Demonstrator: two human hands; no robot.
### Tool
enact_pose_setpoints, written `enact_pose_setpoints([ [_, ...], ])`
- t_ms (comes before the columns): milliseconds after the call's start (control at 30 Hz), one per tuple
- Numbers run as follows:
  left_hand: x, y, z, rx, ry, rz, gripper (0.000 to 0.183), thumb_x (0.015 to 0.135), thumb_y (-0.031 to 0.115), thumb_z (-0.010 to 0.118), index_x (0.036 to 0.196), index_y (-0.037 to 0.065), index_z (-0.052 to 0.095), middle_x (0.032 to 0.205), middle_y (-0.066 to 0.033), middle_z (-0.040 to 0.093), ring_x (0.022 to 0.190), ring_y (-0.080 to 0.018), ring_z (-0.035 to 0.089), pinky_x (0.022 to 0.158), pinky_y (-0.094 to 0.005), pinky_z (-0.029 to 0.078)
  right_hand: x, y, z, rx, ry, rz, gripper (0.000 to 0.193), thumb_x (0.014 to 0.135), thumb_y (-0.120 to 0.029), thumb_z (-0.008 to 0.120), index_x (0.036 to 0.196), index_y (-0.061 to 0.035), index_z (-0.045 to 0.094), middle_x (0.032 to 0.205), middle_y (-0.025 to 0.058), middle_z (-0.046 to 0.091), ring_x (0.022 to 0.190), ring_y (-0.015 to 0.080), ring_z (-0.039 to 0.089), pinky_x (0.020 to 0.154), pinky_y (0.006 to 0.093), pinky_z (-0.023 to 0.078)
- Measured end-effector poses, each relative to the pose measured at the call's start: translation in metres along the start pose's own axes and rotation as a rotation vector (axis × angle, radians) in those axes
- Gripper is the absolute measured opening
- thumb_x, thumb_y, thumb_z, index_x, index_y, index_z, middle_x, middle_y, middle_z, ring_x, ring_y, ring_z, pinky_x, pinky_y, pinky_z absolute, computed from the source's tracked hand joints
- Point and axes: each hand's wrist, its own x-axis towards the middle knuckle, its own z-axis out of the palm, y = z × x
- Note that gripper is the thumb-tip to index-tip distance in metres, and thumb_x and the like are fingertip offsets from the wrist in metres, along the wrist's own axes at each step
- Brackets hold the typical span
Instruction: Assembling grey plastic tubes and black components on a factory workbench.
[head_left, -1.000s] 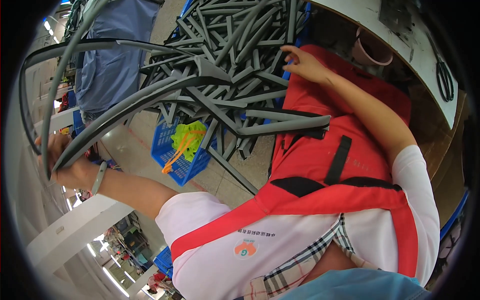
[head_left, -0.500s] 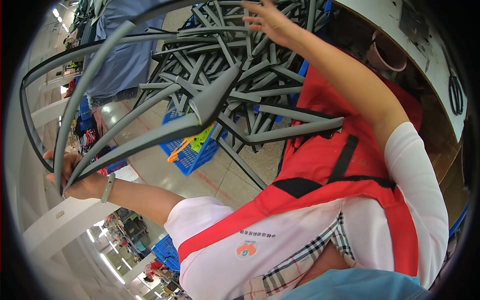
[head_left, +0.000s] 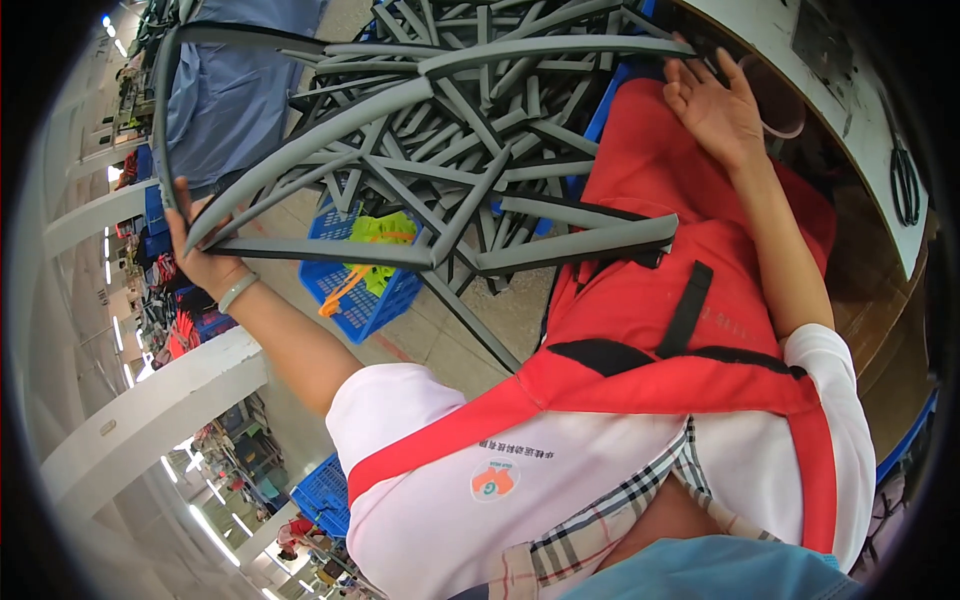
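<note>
At the left, my left hand is closed round the bent ends of several long grey strips with black edging. They fan out from it across the view, angled and creased along their length. My right hand is raised at the upper right, palm showing and fingers apart. The tip of one long strip lies right by its fingertips; whether they touch I cannot tell. Below and beyond the strips is a tangled heap of similar grey and black strips, some reaching onto my red apron.
A blue plastic basket with yellow-green material and an orange strap stands on the floor. Blue-grey cloth hangs at the upper left. To the right are a table with black scissors and a pinkish bucket.
My left hand has moved right and up, swinging the strips, which now stretch wider. My right hand has come down and to the right, from over the heap to beside a strip's tip.
</note>
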Motion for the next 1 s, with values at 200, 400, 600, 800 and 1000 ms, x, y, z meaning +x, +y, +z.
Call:
enact_pose_setpoints([
  [200, 0.006, -0.057, 0.006, 0.371, 0.176, -0.100, 0.044, 0.097, 0.028, 0.056, 0.124, -0.006, 0.055, 0.057, 0.0040, 0.037, 0.053, -0.0091, 0.038, 0.054, -0.0246, 0.034, -0.005, -0.015, -0.018, -0.164, 0.072, -0.050, 0.022, 0.096, -0.028, 0.060, 0.097, -0.0065, 0.063, 0.088, 0.0070, 0.064, 0.083, 0.0188, 0.061, 0.076, 0.0320, 0.050],
  [400, -0.006, -0.120, -0.022, 0.914, 0.150, -0.326, 0.032, 0.089, 0.019, 0.070, 0.115, 0.002, 0.062, 0.066, 0.0014, 0.055, 0.059, -0.0059, 0.050, 0.054, -0.0210, 0.040, -0.057, 0.033, 0.004, -0.813, 0.145, 0.129, 0.030, 0.097, -0.032, 0.056, 0.080, -0.0064, 0.058, 0.074, -0.0009, 0.055, 0.067, 0.0098, 0.047, 0.065, 0.0245, 0.038],
  [600, -0.002, -0.201, 0.000, 1.065, -0.013, -0.395, 0.032, 0.090, 0.020, 0.067, 0.117, 0.004, 0.062, 0.079, -0.0020, 0.064, 0.069, -0.0089, 0.059, 0.058, -0.0235, 0.047, -0.097, 0.005, -0.019, -1.113, 0.340, 0.157, 0.029, 0.095, -0.032, 0.057, 0.082, -0.0066, 0.061, 0.074, -0.0027, 0.053, 0.068, 0.0069, 0.045, 0.066, 0.0225, 0.035],
  [800, -0.006, -0.304, 0.068, 1.297, -0.538, 0.013, 0.037, 0.089, 0.031, 0.065, 0.112, 0.003, 0.066, 0.099, -0.0130, 0.070, 0.093, -0.0253, 0.065, 0.084, -0.0336, 0.050, -0.096, 0.002, -0.042, -1.341, 0.516, 0.024, 0.039, 0.091, -0.029, 0.065, 0.120, -0.0058, 0.054, 0.078, -0.0021, 0.055, 0.074, 0.0073, 0.050, 0.070, 0.0216, 0.038],
  [1000, 0.083, -0.338, 0.033, 1.032, -0.142, 0.070, 0.028, 0.087, 0.027, 0.065, 0.099, 0.003, 0.071, 0.092, -0.0144, 0.072, 0.084, -0.0248, 0.069, 0.079, -0.0345, 0.052, -0.098, -0.002, -0.031, -2.192, 0.546, -0.494, 0.042, 0.092, -0.021, 0.064, 0.130, -0.0073, 0.053, 0.115, 0.0115, 0.060, 0.106, 0.0209, 0.057, 0.090, 0.0290, 0.044],
])
